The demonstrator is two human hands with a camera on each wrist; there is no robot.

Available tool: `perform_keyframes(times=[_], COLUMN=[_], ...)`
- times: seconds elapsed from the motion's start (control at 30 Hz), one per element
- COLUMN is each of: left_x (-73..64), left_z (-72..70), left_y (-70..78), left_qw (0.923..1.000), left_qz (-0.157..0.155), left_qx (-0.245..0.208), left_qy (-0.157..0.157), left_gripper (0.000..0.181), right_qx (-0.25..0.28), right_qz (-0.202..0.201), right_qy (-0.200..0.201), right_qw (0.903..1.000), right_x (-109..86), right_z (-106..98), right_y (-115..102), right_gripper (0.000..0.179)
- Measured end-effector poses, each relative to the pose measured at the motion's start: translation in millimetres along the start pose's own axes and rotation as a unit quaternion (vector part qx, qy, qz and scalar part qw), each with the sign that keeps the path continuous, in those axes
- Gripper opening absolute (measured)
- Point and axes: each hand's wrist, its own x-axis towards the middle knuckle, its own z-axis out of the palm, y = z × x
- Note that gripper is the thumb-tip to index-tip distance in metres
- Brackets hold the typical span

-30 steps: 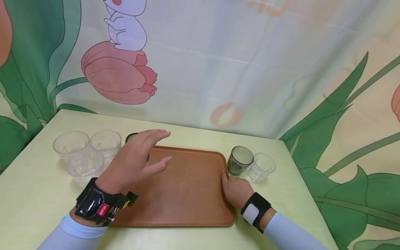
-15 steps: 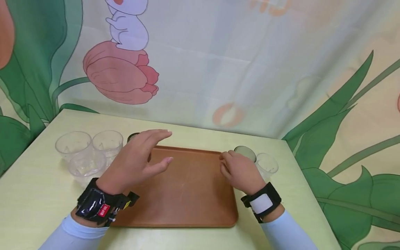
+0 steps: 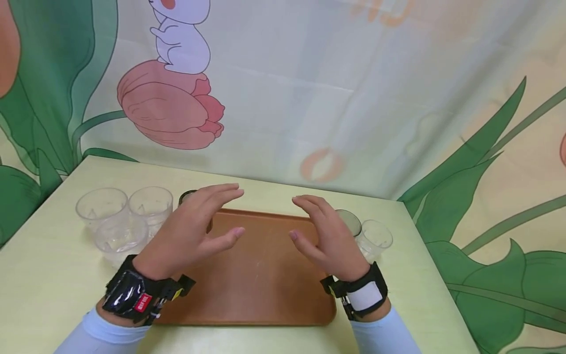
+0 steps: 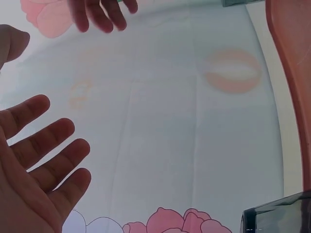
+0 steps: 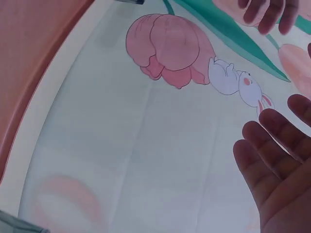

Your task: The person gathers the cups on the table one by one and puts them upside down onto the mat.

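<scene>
Both hands hover above a brown rectangular tray, fingers extended and apart, with nothing held. The left hand is over the tray's left end, thumb toward the middle; its spread fingers also show in the left wrist view. Facing it, the right hand is over the right end, and the right wrist view catches its fingers. Behind the right hand a smoky grey glass is partly hidden. A clear glass stands beside it. Most of a dark glass is covered by the left hand.
Three clear glasses stand grouped left of the tray: one at the back left, one at the back right, one in front. A printed curtain hangs behind the pale table.
My right hand has left the tray's right edge, risen past the grey glass and unfolded its fingers above the tray. My left hand has stayed nearly still.
</scene>
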Motion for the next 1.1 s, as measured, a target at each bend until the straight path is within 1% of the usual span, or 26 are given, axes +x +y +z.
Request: perform_keyframes(times=[0.2, 0.3, 0.4, 0.63, 0.9, 1.1], left_x=[-1.3, -1.3, -0.9, -0.8, 0.4, 0.7], left_z=[1.8, 3.0, 4.5, 6.9, 6.1, 6.9], left_y=[2.4, 2.7, 2.6, 2.6, 0.0, 1.0], left_qw=[0.9998, 0.9996, 0.9994, 0.9995, 0.9998, 0.9996], left_qz=[0.017, 0.027, 0.031, 0.031, 0.019, 0.024], left_qx=[-0.008, -0.011, -0.011, -0.007, -0.005, -0.004], left_qy=[0.0, 0.006, 0.01, 0.001, -0.01, -0.011], left_gripper=[0.068, 0.066, 0.067, 0.067, 0.069, 0.067], right_qx=[0.032, 0.034, 0.03, 0.021, 0.022, 0.022], right_qz=[-0.025, -0.046, -0.058, -0.057, -0.059, -0.055], right_qy=[0.003, 0.006, 0.009, 0.006, 0.003, 0.002], right_qw=[0.9992, 0.9983, 0.9978, 0.9981, 0.998, 0.9983], right_x=[6.0, 9.1, 11.7, 11.7, 13.1, 12.5], right_z=[5.3, 8.1, 9.7, 10.9, 9.2, 6.3], right_y=[-9.8, -12.1, -12.7, -13.9, -13.6, -14.5], right_gripper=[0.065, 0.065, 0.066, 0.067, 0.067, 0.067])
